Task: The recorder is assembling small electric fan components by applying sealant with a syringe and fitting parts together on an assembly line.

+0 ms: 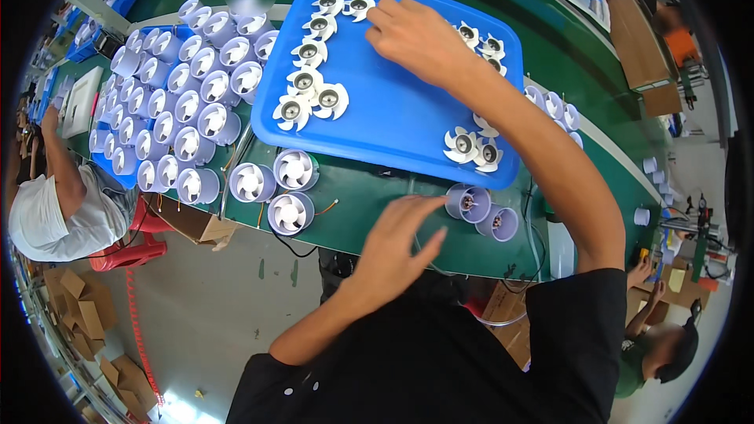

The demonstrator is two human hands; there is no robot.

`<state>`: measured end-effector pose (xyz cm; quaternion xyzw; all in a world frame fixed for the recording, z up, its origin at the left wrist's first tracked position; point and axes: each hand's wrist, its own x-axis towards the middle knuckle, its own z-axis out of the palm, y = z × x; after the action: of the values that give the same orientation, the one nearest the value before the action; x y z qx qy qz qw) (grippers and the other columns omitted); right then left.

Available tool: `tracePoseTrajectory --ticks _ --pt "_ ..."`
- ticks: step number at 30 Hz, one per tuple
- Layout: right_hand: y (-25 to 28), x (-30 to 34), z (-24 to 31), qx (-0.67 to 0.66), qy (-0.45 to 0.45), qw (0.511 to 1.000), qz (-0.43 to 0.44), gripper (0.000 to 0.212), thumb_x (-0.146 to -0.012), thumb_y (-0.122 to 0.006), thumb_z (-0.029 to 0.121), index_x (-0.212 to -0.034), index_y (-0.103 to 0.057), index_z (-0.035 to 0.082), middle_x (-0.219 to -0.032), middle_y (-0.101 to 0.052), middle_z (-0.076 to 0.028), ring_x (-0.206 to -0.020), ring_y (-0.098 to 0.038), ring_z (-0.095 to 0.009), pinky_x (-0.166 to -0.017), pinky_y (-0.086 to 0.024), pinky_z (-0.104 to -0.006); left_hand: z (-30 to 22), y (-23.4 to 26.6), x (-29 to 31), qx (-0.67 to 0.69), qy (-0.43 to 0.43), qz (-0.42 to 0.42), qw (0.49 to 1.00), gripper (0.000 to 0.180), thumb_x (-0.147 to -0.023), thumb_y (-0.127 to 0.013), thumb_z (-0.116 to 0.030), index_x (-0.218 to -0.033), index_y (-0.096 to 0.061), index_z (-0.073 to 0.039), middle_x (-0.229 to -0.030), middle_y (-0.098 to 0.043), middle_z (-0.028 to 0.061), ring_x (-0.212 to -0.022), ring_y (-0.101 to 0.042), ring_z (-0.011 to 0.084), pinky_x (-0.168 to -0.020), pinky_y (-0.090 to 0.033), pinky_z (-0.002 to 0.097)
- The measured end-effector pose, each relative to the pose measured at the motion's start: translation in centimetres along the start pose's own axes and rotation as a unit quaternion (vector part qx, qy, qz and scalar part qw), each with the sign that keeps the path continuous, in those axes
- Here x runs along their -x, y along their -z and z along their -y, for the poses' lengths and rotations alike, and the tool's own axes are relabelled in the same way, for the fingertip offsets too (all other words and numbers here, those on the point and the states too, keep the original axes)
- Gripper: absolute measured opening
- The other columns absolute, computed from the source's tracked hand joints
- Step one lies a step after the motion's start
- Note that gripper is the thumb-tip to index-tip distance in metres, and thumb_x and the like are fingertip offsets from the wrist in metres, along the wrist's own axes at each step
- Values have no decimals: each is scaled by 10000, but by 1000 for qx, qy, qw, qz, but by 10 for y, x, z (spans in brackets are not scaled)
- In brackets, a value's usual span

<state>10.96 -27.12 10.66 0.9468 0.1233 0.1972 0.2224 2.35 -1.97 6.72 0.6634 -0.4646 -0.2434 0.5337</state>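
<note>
My right hand (416,38) reaches over the far part of a blue tray (393,122), its fingers bent down and pressed together. Whatever they hold, if anything, is hidden beneath them. A white fan impeller (360,7) lies just left of those fingertips, and more impellers (305,80) line the tray's left side. Others, such as one impeller (461,144), lie at its right. My left hand (393,247) hovers at the table's near edge with fingers apart, holding nothing. Its index fingertip is close to or touching a lavender round housing (469,203); a second housing (498,224) stands beside it.
Many lavender housings with white impellers (188,114) crowd the left of the green table (369,180). Three more assembled fans (290,213) stand nearer, with thin wires. A co-worker (71,204) sits at the left; another person (660,349) is at the right. Cardboard boxes (78,310) lie on the floor.
</note>
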Motion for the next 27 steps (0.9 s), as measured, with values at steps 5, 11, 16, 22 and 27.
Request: tracePoseTrajectory --ticks 5,11,16,22,27 --pt "-4 9 7 24 47 999 -2 70 -728 -632 100 -780 -618 56 -824 -560 -49 -864 -568 -204 -752 -469 -310 16 -38 -19 -113 -81 53 989 618 -812 -735 -162 -1329 -456 27 -1289 -512 185 -1192 -487 370 -1004 -421 435" --pt "12 33 11 3 83 996 -30 66 -744 -630 104 -794 -638 62 -813 -581 -27 -847 -572 -171 -731 -449 -289 20 -43 -23 -121 -80 62 988 527 -808 -750 -181 -1252 -516 -22 -1199 -568 152 -1120 -523 342 -953 -427 443" --pt "3 31 9 19 41 999 6 80 -758 -628 103 -820 -656 62 -827 -584 -19 -861 -575 -169 -757 -465 -283 13 -26 -12 -23 -42 37 998 536 -776 -789 -156 -1241 -542 -55 -1267 -594 131 -1215 -532 322 -1037 -418 422" --pt "5 25 7 8 82 995 -52 33 -733 -640 110 -749 -623 85 -786 -545 -17 -832 -561 -169 -734 -452 -280 13 -5 9 23 9 23 999 603 -740 -822 -154 -1269 -549 -59 -1302 -590 114 -1236 -535 292 -1047 -429 397" --pt "41 45 11 -4 176 973 -147 102 -714 -651 109 -795 -635 50 -901 -618 -42 -857 -583 -166 -696 -474 -282 4 14 25 40 43 -9 998 615 -709 -844 -135 -1259 -578 -58 -1256 -606 110 -1182 -552 287 -1019 -440 381"
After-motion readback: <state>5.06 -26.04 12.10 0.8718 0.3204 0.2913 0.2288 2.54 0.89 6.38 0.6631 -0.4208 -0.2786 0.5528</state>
